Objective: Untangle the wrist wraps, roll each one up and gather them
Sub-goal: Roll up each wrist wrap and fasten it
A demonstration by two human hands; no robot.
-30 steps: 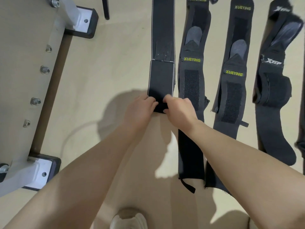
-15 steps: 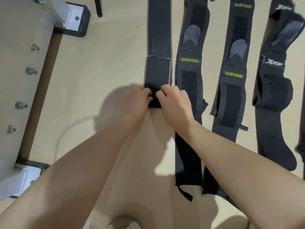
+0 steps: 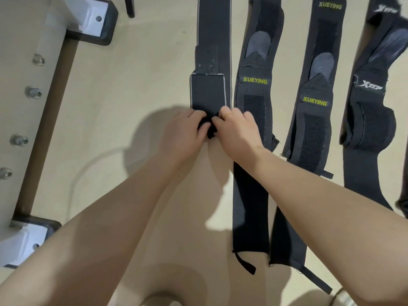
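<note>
Several black wrist wraps lie stretched out side by side on the beige floor. The leftmost wrap (image 3: 209, 85), plain with grey edges, has its near end turned up into a small roll. My left hand (image 3: 183, 133) and my right hand (image 3: 236, 131) meet over that roll, fingers curled round it from either side. To the right lie a wrap marked XUEYING (image 3: 251, 102), a second XUEYING wrap (image 3: 313, 120) and one marked XTEP (image 3: 371, 120), all flat and unrolled.
A white metal frame (image 3: 44, 51) with black feet and a row of bolts runs along the left side on the floor. A thin dark leg (image 3: 130, 7) stands at the top. Another dark wrap edge (image 3: 403, 204) shows at far right.
Both hands have crept forward along the leftmost wrap, and the roll under my fingers has taken in more of the strap. The other wraps lie as before.
</note>
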